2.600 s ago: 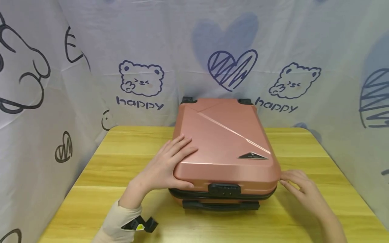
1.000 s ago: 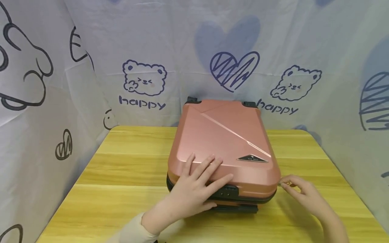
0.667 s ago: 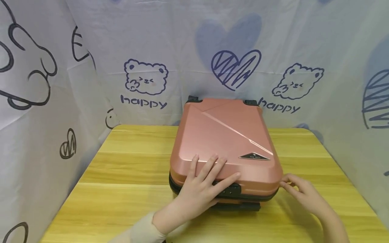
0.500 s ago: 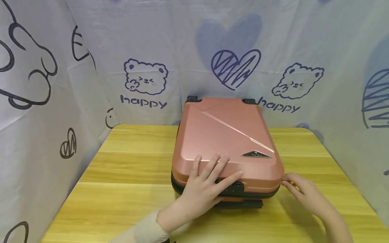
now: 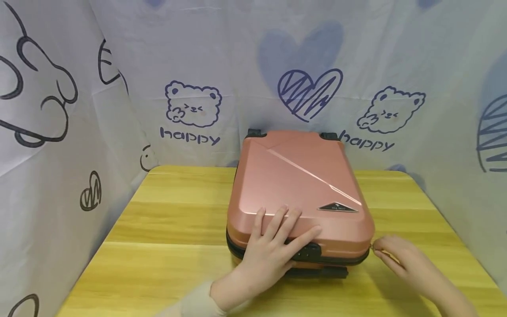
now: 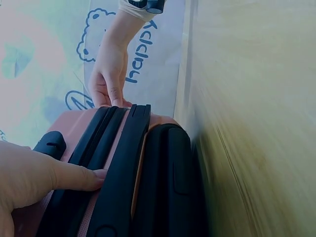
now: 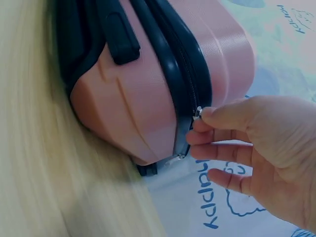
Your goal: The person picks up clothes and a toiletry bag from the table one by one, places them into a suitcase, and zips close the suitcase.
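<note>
A pink hard-shell suitcase [image 5: 297,176] lies flat on the table, its lock and handle side toward me. My left hand [image 5: 269,255] rests on its near edge with fingers spread over the shell, partly covering the black combination lock [image 5: 310,252]. In the left wrist view the thumb lies across the black zipper band [image 6: 94,143]. At the near right corner my right hand [image 5: 408,262] pinches a metal zipper pull [image 7: 198,112] between thumb and index finger. A second metal pull [image 7: 175,159] hangs lower on the band in the right wrist view.
The wooden table [image 5: 170,220] extends on both sides of the suitcase. A white printed cloth [image 5: 190,53] hangs behind and along both sides. Black wheels [image 5: 255,133] at the suitcase's far end are close to the cloth.
My left hand has shifted from the suitcase's left corner to the middle of its near edge. The right hand stays at the right corner, lately a little nearer to me.
</note>
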{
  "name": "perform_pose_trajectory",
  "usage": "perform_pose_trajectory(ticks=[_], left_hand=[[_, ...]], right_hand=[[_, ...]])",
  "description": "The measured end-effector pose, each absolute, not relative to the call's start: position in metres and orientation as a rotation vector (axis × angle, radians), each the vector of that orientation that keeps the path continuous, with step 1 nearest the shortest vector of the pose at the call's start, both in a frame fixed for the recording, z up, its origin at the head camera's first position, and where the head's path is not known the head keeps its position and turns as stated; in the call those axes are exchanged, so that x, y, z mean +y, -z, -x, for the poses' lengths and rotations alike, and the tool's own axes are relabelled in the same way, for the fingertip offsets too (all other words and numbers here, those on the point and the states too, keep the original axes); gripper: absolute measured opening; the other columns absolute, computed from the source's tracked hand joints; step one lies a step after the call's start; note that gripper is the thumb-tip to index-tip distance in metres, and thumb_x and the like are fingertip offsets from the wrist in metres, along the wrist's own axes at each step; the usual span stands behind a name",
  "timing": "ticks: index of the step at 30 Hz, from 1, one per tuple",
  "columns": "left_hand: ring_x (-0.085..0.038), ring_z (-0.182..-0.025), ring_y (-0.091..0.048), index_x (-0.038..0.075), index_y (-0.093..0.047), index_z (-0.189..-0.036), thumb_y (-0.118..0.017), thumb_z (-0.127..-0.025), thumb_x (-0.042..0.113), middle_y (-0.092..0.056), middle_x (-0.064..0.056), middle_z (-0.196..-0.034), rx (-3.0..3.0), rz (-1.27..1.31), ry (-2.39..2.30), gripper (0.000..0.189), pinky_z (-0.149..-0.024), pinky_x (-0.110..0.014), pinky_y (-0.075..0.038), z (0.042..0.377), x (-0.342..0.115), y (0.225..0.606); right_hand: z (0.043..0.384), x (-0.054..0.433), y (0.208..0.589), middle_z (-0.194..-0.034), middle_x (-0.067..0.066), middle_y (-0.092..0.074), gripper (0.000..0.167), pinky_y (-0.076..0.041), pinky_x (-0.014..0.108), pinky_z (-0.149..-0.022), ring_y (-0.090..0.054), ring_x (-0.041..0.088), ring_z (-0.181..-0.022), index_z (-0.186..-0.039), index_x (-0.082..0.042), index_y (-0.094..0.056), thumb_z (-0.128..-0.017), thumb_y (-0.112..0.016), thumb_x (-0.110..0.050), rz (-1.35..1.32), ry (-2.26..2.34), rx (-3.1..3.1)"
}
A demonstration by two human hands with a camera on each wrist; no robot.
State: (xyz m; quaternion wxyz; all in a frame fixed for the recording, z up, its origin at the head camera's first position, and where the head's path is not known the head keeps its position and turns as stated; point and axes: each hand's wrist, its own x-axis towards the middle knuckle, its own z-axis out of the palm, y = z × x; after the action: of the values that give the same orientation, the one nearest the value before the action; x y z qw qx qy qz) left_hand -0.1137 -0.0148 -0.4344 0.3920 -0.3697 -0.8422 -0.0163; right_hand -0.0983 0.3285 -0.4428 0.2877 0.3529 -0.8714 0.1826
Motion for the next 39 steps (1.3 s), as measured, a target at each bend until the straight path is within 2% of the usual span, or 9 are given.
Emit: perform_pose_trajectory(ticks=[3,10,14,18,21,23,28,34,39], left_hand=[[-0.028,-0.145,-0.03,0.039,-0.028,-0.152,-0.087,-0.062,0.049,-0.029,-0.006,-0.159,-2.146,0.933,0.055,0.109,-0.113,-0.061,-0.021,0.11,-0.013,0.435],[-0.027,-0.14,-0.037,0.039,-0.031,-0.151,-0.087,-0.064,0.044,-0.035,-0.006,-0.156,-2.102,0.923,0.081,0.103,-0.111,-0.061,-0.024,0.107,-0.008,0.435],[-0.028,-0.139,-0.038,0.039,-0.031,-0.151,-0.085,-0.066,0.043,-0.035,-0.006,-0.156,-2.098,0.932,0.087,0.102,-0.111,-0.061,-0.024,0.106,-0.006,0.434],[-0.027,-0.138,-0.039,0.039,-0.031,-0.151,-0.085,-0.066,0.042,-0.036,-0.006,-0.156,-2.09,0.929,0.09,0.101,-0.11,-0.061,-0.024,0.105,-0.005,0.434],[-0.027,-0.136,-0.041,0.039,-0.033,-0.151,-0.084,-0.067,0.042,-0.038,-0.005,-0.155,-2.072,0.92,0.089,0.098,-0.11,-0.061,-0.025,0.106,-0.002,0.433],[-0.027,-0.135,-0.041,0.038,-0.033,-0.151,-0.085,-0.067,0.045,-0.039,-0.006,-0.154,-2.071,0.92,0.098,0.099,-0.11,-0.061,-0.024,0.107,0.0,0.433],[-0.03,-0.134,-0.038,0.035,-0.03,-0.153,-0.083,-0.062,0.061,-0.038,-0.006,-0.153,-2.094,0.938,0.125,0.108,-0.106,-0.061,-0.022,0.113,0.007,0.431],[-0.029,-0.134,-0.039,0.032,-0.029,-0.153,-0.079,-0.061,0.068,-0.039,-0.005,-0.152,-2.103,0.964,0.061,0.111,-0.103,-0.059,-0.026,0.118,-0.001,0.425],[-0.028,-0.132,-0.043,0.028,-0.04,-0.148,-0.078,-0.063,0.068,-0.046,-0.006,-0.147,-2.071,0.981,0.046,0.102,-0.101,-0.053,-0.032,0.122,-0.014,0.417]], right_hand=[[0.096,0.332,0.445,-0.087,-0.013,-0.065,0.001,-0.043,0.01,-0.077,-0.057,0.001,-0.082,-0.092,-0.021,-0.066,-0.093,-0.065,-0.021,-1.009,-0.491,-2.294],[0.088,0.338,0.448,-0.094,-0.012,-0.066,0.006,-0.044,0.009,-0.085,-0.06,0.002,-0.087,-0.097,-0.018,-0.068,-0.093,-0.065,-0.019,-1.064,-0.524,-2.299],[0.081,0.342,0.447,-0.098,-0.014,-0.066,0.024,-0.043,0.006,-0.084,-0.061,0.0,-0.09,-0.103,-0.021,-0.066,-0.085,-0.071,-0.005,-1.082,-0.59,-2.36],[0.075,0.34,0.448,-0.097,-0.012,-0.066,0.046,-0.042,0.004,-0.083,-0.06,-0.001,-0.09,-0.104,-0.021,-0.066,-0.071,-0.076,0.009,-1.107,-0.624,-2.378],[0.072,0.334,0.449,-0.096,-0.011,-0.065,0.023,-0.043,0.008,-0.084,-0.06,0.002,-0.089,-0.102,-0.02,-0.066,-0.085,-0.072,-0.006,-1.138,-0.546,-2.332],[0.069,0.329,0.449,-0.095,-0.011,-0.065,0.007,-0.043,0.01,-0.084,-0.06,0.004,-0.088,-0.1,-0.02,-0.067,-0.095,-0.062,-0.022,-1.121,-0.467,-2.298],[0.064,0.318,0.449,-0.095,-0.013,-0.065,0.039,-0.043,0.013,-0.084,-0.06,0.005,-0.087,-0.095,-0.021,-0.069,-0.103,-0.039,-0.044,-0.988,-0.345,-2.268],[0.066,0.313,0.454,-0.091,-0.015,-0.064,0.035,-0.045,0.021,-0.078,-0.061,0.007,-0.084,-0.092,-0.024,-0.067,-0.102,-0.04,-0.045,-0.922,-0.317,-2.294],[0.066,0.313,0.455,-0.089,-0.017,-0.063,0.028,-0.045,0.023,-0.074,-0.06,0.007,-0.08,-0.089,-0.025,-0.066,-0.101,-0.048,-0.041,-0.892,-0.328,-2.306]])
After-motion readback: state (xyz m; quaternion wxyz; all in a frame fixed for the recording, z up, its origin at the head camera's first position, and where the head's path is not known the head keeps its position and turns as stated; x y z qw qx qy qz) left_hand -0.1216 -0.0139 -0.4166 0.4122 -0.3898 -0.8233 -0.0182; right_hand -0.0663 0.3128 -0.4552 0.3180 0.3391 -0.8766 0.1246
